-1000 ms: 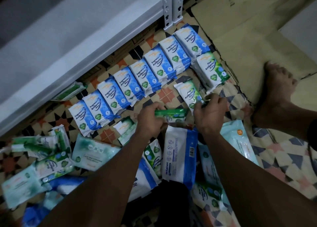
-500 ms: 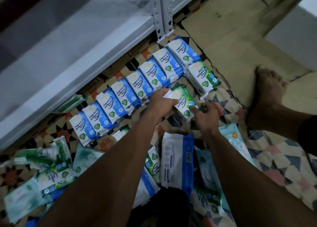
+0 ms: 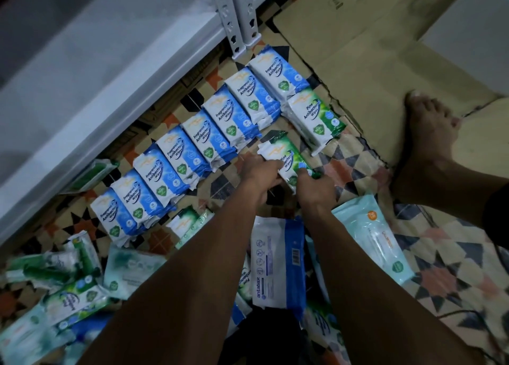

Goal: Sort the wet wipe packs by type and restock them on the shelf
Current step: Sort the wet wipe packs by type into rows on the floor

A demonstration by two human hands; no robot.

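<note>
With both my left hand (image 3: 260, 171) and right hand (image 3: 314, 184) grasping the green pack (image 3: 286, 155) just beside the blue row (image 3: 198, 149), a careless set-down risked knocking that row crooked.

Blue and white are being shown by the row of fragrance-free packs (image 3: 192, 155) lined along the floor's shelf-side edge. Green and white are being displayed by the pine pack (image 3: 316, 122) at the row's far end and by the held pine pack (image 3: 286, 155). White with a blue band is being shown by the large pack (image 3: 278, 265). The floor mat (image 3: 454, 276) is being seen patterned in orange, black and cream stars; the shelf (image 3: 96, 61) is being seen white.
</note>
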